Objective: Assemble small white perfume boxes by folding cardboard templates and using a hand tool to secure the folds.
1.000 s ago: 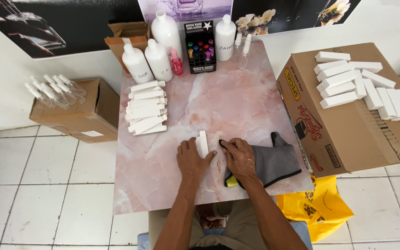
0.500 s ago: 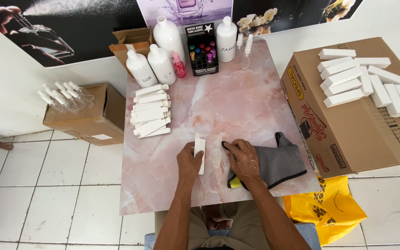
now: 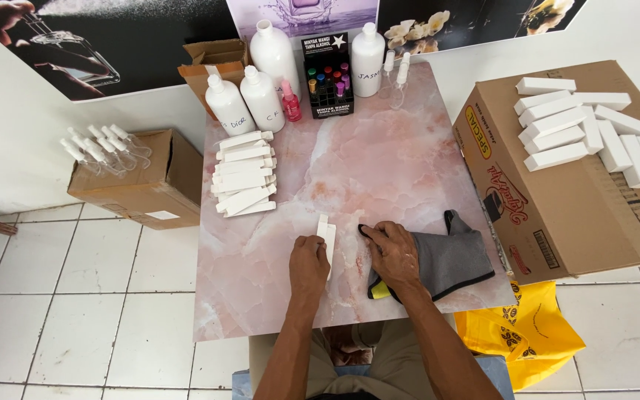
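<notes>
On the pink marbled worktop (image 3: 379, 170), the left hand (image 3: 309, 261) closes its grip on a slim white box (image 3: 326, 235) lying flat near the front edge, while the right hand (image 3: 392, 252) rests loosely curled beside it on a grey cloth (image 3: 457, 255).

Left hand (image 3: 309, 261) and right hand (image 3: 394, 252): both bare, no gloves, rings or watch seen. Forearms bare to the frame's lower edge, no sleeves visible. Lap shows khaki-beige trousers above a blue seat edge
</notes>
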